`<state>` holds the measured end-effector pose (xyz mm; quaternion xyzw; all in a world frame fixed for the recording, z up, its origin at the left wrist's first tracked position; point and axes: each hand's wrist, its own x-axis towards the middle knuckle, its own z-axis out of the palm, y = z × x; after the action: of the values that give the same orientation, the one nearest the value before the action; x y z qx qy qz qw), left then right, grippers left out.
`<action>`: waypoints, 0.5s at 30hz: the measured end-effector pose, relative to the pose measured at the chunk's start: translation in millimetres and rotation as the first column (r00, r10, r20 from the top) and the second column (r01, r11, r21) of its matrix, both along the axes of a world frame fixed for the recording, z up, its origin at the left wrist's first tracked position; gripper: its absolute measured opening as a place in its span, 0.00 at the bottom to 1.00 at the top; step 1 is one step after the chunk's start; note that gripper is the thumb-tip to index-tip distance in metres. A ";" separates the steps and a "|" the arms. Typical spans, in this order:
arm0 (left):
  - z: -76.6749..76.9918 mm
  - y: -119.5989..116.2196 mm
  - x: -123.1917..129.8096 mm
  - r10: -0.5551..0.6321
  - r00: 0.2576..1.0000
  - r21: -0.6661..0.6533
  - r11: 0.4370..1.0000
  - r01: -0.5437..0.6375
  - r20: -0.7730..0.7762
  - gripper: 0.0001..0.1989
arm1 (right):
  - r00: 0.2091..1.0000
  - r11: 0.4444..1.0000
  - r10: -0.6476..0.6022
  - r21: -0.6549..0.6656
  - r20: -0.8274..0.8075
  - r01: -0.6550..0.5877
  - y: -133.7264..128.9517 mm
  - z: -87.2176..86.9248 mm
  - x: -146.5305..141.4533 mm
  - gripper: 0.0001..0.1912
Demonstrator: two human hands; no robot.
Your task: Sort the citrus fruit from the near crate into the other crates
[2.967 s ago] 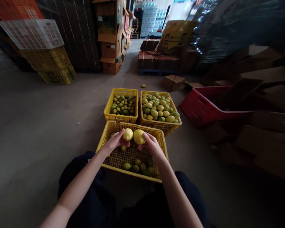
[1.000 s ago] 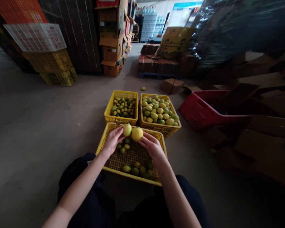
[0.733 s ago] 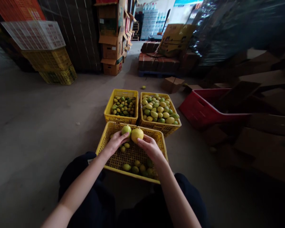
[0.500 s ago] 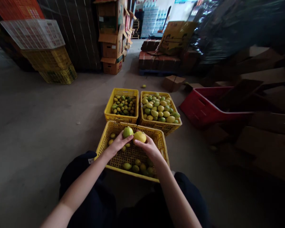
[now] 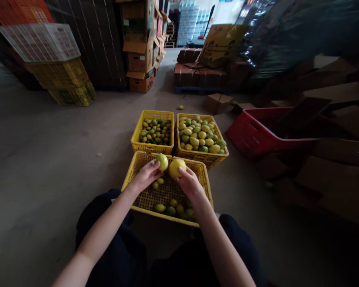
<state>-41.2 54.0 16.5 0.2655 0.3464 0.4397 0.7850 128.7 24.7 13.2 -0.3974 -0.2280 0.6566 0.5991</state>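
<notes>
My left hand [image 5: 149, 172] is closed around a green-yellow lemon [image 5: 162, 162]. In my right hand [image 5: 189, 181] is a yellow lemon [image 5: 177, 168], held with the thumb across its side. Both fruits are above the near yellow crate [image 5: 208, 187], close together but apart. Several lemons [image 5: 172, 210] lie in that crate, along its near side and to the left; my hands and arms cover some of them. Behind it stand two more yellow crates: the left one [image 5: 152, 149] holds smaller, greener lemons [image 5: 155, 131], the right one [image 5: 202, 160] is heaped with larger lemons [image 5: 202, 134].
A red crate [image 5: 248, 133] stands to the right beside a heap of cardboard [image 5: 332, 175]. Stacked crates [image 5: 56, 73] are at the left, with cardboard boxes [image 5: 139, 61] further back. One loose lemon [image 5: 181, 107] and a small carton [image 5: 217, 103] lie on the floor ahead.
My hands have drawn slightly apart, each still holding its lemon. The fruits have risen a little and turned in the fingers. The crates stand where they were.
</notes>
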 end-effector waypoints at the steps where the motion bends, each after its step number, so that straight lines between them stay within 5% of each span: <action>1: 0.9 1.1 -0.9 0.010 1.000 -0.013 1.000 -0.010 0.012 0.15 | 1.000 1.000 -0.004 0.000 -0.003 0.004 0.3 -0.9 1.0 0.24; 10: 7.3 8.5 -10.5 0.033 0.999 -0.047 0.998 -0.031 0.037 0.12 | 0.997 0.998 -0.016 -0.061 -0.082 0.011 0.4 -3.4 6.8 0.18; 15: -10.1 13.8 -13.1 -0.005 0.978 0.059 0.998 0.017 -0.207 0.13 | 0.987 0.997 -0.057 -0.056 -0.153 0.049 3.0 -3.4 9.3 0.16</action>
<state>-54.3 67.8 6.4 0.3352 0.4110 0.4157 0.7389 138.0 27.7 9.9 -0.3668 -0.1529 0.6749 0.6218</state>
